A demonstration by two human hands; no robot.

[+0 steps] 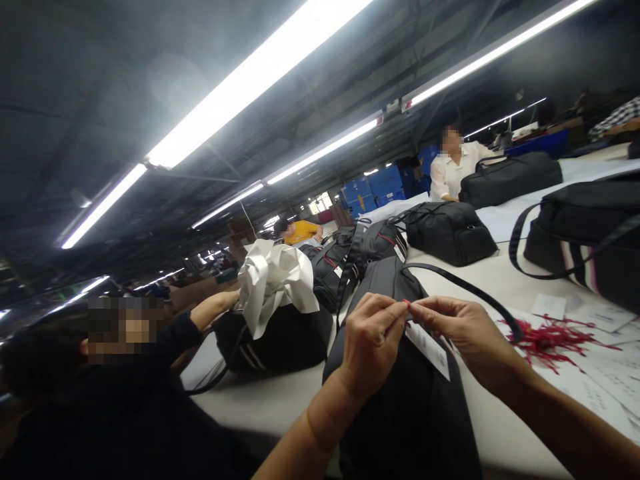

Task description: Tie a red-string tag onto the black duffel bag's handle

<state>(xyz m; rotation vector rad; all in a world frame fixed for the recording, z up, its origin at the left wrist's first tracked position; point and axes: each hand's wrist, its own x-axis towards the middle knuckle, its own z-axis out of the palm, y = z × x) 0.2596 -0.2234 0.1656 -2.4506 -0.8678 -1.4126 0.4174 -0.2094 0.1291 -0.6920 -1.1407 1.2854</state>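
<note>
A long black bag lies in front of me, its strap arching to the right. Above it, my left hand pinches a small red cord between thumb and fingers. My right hand closes on the same cord from the other side, fingertips nearly touching those of the left. A white tag hangs just below the fingers, over the bag. How the cord runs behind the fingers is hidden.
Red cords and white printed cards lie at right on the pale table. At left, a person in dark clothes touches white paper in another black bag. More bags and people are beyond.
</note>
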